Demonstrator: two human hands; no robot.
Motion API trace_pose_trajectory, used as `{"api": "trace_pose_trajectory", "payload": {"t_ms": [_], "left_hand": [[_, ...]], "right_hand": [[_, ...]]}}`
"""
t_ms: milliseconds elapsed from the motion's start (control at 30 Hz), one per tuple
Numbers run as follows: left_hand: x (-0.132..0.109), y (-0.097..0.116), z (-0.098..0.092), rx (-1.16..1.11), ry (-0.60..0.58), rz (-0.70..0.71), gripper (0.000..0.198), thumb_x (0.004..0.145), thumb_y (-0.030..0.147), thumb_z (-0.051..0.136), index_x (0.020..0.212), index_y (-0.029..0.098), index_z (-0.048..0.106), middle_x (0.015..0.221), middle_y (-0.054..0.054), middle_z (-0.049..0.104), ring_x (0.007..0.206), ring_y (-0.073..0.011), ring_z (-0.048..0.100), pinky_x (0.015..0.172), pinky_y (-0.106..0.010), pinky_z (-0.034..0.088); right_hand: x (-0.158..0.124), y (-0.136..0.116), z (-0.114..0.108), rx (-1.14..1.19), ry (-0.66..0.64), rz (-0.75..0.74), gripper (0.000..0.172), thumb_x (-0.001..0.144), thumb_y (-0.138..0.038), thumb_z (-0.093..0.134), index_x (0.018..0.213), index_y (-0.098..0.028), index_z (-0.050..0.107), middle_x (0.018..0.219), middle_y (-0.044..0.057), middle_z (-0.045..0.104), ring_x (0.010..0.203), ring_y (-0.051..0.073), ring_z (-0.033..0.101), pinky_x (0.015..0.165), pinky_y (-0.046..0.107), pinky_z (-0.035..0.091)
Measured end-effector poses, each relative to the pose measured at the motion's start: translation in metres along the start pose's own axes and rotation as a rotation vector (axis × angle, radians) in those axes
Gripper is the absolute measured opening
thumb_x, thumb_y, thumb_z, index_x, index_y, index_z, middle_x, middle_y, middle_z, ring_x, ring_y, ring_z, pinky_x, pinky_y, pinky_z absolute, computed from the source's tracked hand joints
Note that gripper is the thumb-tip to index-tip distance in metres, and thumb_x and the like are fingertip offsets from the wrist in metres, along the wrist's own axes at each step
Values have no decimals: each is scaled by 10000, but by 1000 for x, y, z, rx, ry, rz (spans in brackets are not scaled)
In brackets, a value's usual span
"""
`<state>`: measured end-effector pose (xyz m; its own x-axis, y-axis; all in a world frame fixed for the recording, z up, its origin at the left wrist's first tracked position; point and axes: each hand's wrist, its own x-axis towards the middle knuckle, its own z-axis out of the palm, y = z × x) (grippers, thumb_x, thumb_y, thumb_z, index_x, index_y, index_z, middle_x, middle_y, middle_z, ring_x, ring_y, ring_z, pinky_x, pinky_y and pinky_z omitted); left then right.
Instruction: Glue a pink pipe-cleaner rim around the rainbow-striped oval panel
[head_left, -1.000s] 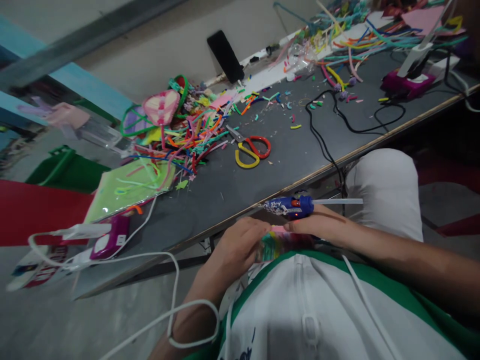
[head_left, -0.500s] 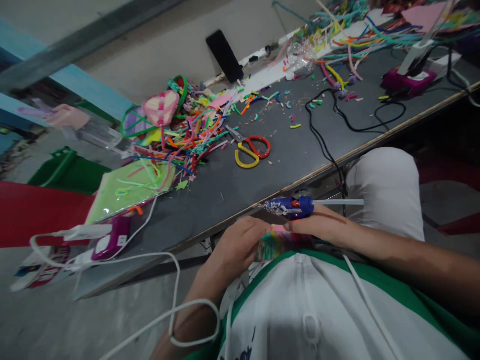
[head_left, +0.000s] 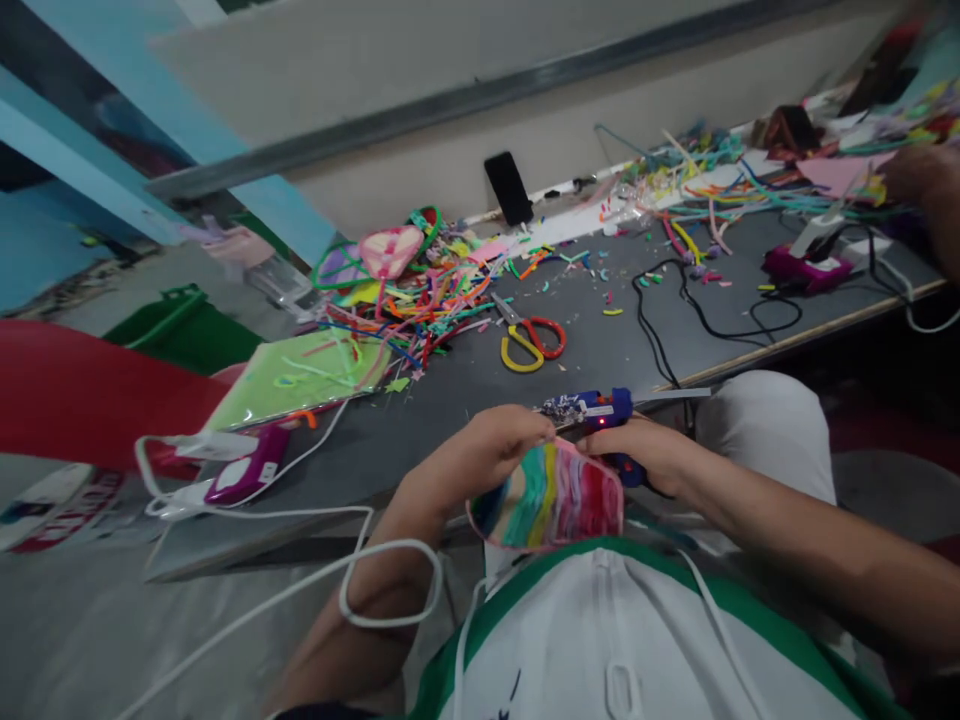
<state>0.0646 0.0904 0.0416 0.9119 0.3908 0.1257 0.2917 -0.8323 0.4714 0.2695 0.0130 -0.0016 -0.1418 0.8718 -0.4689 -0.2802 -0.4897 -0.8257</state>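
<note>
My left hand (head_left: 504,438) is closed on the upper edge of a striped pipe-cleaner panel (head_left: 559,497), which has rainbow bands and a pink border. The panel hangs in front of my shirt, its lower edge near the green trim. My right hand (head_left: 637,448) grips a blue glue gun (head_left: 600,408), whose nozzle points left toward my left fingers. A white glue stick (head_left: 671,395) sticks out of its back, and a small red light glows on its side. My right fingertips also touch the panel's upper right edge. Whether the nozzle touches the panel is hidden.
On the grey table (head_left: 450,420) lie red-and-yellow scissors (head_left: 529,340), cut pipe cleaners (head_left: 435,310), a black cable (head_left: 652,320) and a green packet (head_left: 300,375). Purple power banks (head_left: 251,470) sit at both ends. A phone (head_left: 508,188) leans on the wall. Another person's hand (head_left: 922,175) is far right.
The view has tilted up. The striped panel now shows much more of its face below my hands. The glue gun stays in my right hand. Another person's hand has appeared at right.
</note>
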Motion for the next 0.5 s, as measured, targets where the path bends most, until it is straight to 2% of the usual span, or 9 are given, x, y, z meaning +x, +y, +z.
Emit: {"api": "trace_pose_trajectory", "payload": {"t_ms": [167, 333, 400, 500], "left_hand": [[17, -12, -15, -25, -37, -22, 213, 942, 212, 427, 937, 157, 632, 896, -47, 684, 845, -137, 629, 763, -212, 433], [15, -14, -20, -79, -14, -53, 210, 918, 184, 436, 926, 147, 643, 881, -45, 681, 830, -136, 623, 758, -209, 437], [10, -13, -23, -99, 16, -76, 205, 891, 150, 440, 913, 143, 643, 873, -40, 676, 822, -132, 619, 758, -208, 440], [2, -11, -25, -112, 59, -106, 210, 856, 121, 437, 887, 140, 644, 844, -30, 664, 793, -126, 607, 749, -210, 442]], "right_hand": [[10, -16, -1, 20, -2, 13, 144, 567, -211, 704, 691, -151, 661, 591, -1, 672, 524, 128, 593, 559, 248, 481], [9, -16, -8, 22, 35, -50, 202, 657, -314, 727, 768, -161, 656, 672, 14, 680, 594, 145, 618, 590, 256, 491], [3, -12, -10, -56, 80, -197, 250, 714, -388, 699, 843, -179, 653, 773, 34, 701, 712, 186, 657, 678, 300, 517], [-10, -5, -11, -279, 249, -507, 235, 745, -416, 673, 895, -238, 637, 1011, 44, 700, 988, 248, 643, 888, 385, 487]]}}
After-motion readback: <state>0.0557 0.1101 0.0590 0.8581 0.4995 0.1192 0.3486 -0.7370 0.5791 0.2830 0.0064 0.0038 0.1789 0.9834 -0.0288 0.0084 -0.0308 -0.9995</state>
